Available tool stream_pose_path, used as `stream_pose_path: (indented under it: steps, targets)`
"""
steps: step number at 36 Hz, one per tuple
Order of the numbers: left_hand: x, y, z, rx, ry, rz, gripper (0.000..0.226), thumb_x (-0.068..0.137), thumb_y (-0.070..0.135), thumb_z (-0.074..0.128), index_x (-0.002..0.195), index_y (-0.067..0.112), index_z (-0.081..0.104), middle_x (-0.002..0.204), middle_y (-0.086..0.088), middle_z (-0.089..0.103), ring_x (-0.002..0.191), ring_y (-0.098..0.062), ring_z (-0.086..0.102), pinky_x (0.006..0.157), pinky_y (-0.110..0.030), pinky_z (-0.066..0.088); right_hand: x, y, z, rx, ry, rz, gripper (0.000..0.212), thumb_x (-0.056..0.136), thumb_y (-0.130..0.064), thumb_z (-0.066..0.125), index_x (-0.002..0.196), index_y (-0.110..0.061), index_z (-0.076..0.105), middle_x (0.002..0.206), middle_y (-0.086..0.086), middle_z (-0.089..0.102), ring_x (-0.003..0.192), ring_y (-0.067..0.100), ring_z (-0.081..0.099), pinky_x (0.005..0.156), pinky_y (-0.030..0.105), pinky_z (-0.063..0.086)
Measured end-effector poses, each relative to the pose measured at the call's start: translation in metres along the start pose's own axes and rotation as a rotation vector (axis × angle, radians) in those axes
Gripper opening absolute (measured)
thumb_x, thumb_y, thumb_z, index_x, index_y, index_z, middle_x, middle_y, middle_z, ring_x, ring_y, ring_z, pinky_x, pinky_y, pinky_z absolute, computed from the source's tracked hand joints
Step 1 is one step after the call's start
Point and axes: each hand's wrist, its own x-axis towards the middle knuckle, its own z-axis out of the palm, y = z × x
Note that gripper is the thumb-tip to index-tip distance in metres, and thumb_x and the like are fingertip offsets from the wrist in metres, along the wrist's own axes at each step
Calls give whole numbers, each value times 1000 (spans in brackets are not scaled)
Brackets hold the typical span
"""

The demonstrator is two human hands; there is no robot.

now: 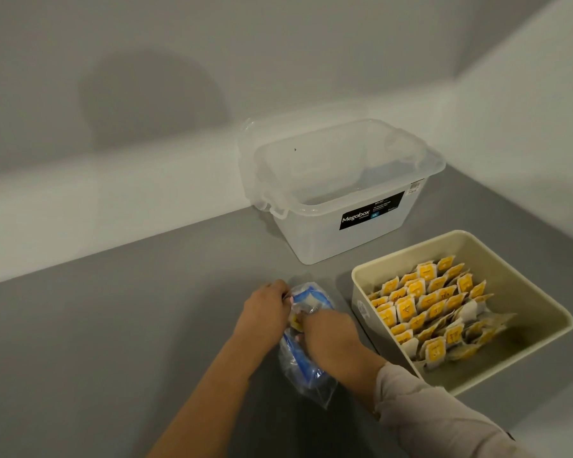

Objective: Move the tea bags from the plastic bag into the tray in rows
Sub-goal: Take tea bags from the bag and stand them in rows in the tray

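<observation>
Two hands at plastic bag on grey tabletop. Right hand reaches into bag mouth, fingers hidden inside; grasp cannot be told. Left hand pinches bag's far rim. Bag contents mostly obscured; one yellow tag glimpsed between hands. Tea bags stand in rows in beige tray, just right of bag. Clear storage box behind.

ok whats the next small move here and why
Probably draw the right hand out of the bag with a tea bag, since the left hand holds the mouth open and the tray beside it has rows part filled.
</observation>
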Motion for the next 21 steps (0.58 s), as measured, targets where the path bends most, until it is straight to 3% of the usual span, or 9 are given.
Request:
stream_pose_path:
  steps: [2, 5, 10, 12, 15, 17, 21]
  targets:
    - [1, -1, -1, 13, 18, -3, 20, 99, 28, 39, 102, 17, 54, 97, -2, 60, 82, -13, 55, 73, -25, 45, -1, 1, -3, 4, -6, 5, 42, 98, -38, 46, 133, -16, 41, 131, 6, 50, 118, 21, 51, 102, 33, 39]
    - [1, -2, -2, 39, 40, 1, 19, 98, 30, 39, 101, 18, 54, 96, -1, 60, 82, -14, 56, 73, -26, 46, -2, 8, -4, -45, 140, -52, 29, 100, -29, 45, 122, -11, 52, 121, 8, 59, 108, 23, 58, 88, 31, 45]
    - [2, -4, -4, 70, 56, -17, 19, 98, 33, 40, 102, 21, 54, 97, 1, 60, 81, -13, 57, 71, -24, 46, 7, 6, -19, 278, -4, 175, 51, 93, -49, 51, 131, -17, 41, 104, 4, 47, 90, 15, 47, 97, 27, 40]
    - [2, -4, -5, 66, 56, -27, 19, 98, 34, 41, 103, 22, 54, 97, 2, 61, 81, -12, 58, 72, -23, 47, 8, 6, -27, 281, 11, 177, 52, 92, -52, 51, 130, -17, 42, 107, 5, 49, 94, 17, 49, 98, 28, 40]
    - [5, -5, -7, 65, 56, -27, 20, 98, 34, 42, 105, 22, 56, 100, 1, 62, 82, -12, 56, 73, -24, 46, 2, 11, -34, 228, 201, 33, 45, 94, -48, 50, 129, -21, 52, 111, 5, 58, 95, 18, 54, 96, 27, 42]
    - [7, -8, -8, 24, 53, -22, 22, 97, 35, 44, 108, 21, 58, 106, 0, 61, 86, -15, 56, 76, -27, 46, -6, 18, -39, 322, 293, -104, 36, 93, -42, 55, 122, -20, 60, 115, 4, 64, 93, 15, 57, 95, 27, 43]
    - [8, -6, -13, -149, 180, -42, 34, 97, 35, 45, 125, 18, 53, 126, -4, 49, 109, -20, 53, 88, -25, 39, -21, 30, -55, 458, 347, -320, 15, 89, -24, 62, 102, -18, 68, 94, -1, 65, 88, 15, 59, 81, 26, 47]
